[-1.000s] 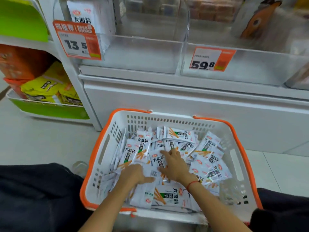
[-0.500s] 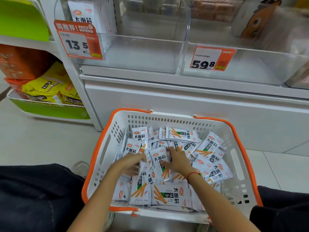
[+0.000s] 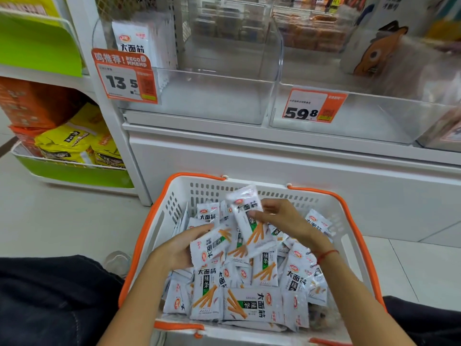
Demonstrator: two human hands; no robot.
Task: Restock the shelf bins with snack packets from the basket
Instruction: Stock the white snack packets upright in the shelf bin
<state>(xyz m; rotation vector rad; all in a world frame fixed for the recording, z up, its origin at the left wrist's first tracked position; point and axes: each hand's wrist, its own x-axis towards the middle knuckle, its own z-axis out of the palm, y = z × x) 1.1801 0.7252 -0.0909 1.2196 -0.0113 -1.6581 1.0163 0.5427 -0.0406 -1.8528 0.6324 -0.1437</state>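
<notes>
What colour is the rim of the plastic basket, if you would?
Orange, on the white plastic basket's rim; head view shows it.

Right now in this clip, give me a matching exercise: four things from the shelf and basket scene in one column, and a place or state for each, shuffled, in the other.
Things
1. white plastic basket with orange rim
2. orange price tag reading 13.5
3. orange price tag reading 59.8
4. white snack packet with orange sticks

Places or states
A. pinched in the right hand
B. on the right clear bin
C. on the floor, full of packets
D. on the left clear bin

Pairs: 1-C, 2-D, 3-B, 4-A
</notes>
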